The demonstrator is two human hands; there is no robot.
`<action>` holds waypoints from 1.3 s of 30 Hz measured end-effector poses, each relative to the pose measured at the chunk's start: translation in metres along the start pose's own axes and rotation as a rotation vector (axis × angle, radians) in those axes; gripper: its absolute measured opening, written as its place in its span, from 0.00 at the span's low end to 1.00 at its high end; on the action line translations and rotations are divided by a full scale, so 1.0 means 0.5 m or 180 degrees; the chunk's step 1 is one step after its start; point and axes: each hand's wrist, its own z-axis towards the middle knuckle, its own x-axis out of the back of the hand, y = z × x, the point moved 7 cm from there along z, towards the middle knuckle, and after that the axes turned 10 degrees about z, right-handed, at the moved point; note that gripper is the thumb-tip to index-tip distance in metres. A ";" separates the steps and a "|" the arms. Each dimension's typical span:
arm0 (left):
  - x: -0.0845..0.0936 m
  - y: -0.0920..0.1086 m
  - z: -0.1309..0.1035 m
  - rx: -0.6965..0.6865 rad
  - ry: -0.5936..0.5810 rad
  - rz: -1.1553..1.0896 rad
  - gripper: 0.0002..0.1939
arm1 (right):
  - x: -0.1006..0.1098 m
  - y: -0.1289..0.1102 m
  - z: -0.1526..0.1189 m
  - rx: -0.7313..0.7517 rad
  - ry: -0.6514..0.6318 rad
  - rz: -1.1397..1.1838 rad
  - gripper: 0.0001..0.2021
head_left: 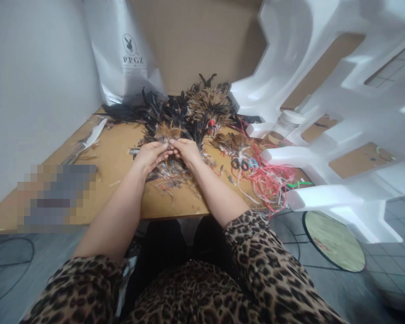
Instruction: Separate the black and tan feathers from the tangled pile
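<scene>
Over the middle of the table, my left hand (152, 154) and my right hand (185, 151) meet at their fingertips. Both are closed in a pinch on a small tuft of brown feathers (168, 133). Behind them spreads a pile of long black feathers (165, 108), with a bushy brown feather bunch (209, 102) at its right. Loose small feathers (170, 173) lie below my hands. Black-handled scissors (239, 164) rest to the right, beside tangled red and pink strings (272, 180).
A white foam piece (310, 155) stands along the right side, near a clear jar (288, 122). At the back left is a silvery bag (128, 67). A white feather (95, 133) lies on the wooden table (118, 148). A blurred-out patch covers the left front.
</scene>
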 end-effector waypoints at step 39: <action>0.070 0.020 0.008 -0.0256 0.0969 -0.0358 0.04 | 0.036 -0.049 0.016 0.1554 -0.0009 -0.3244 0.09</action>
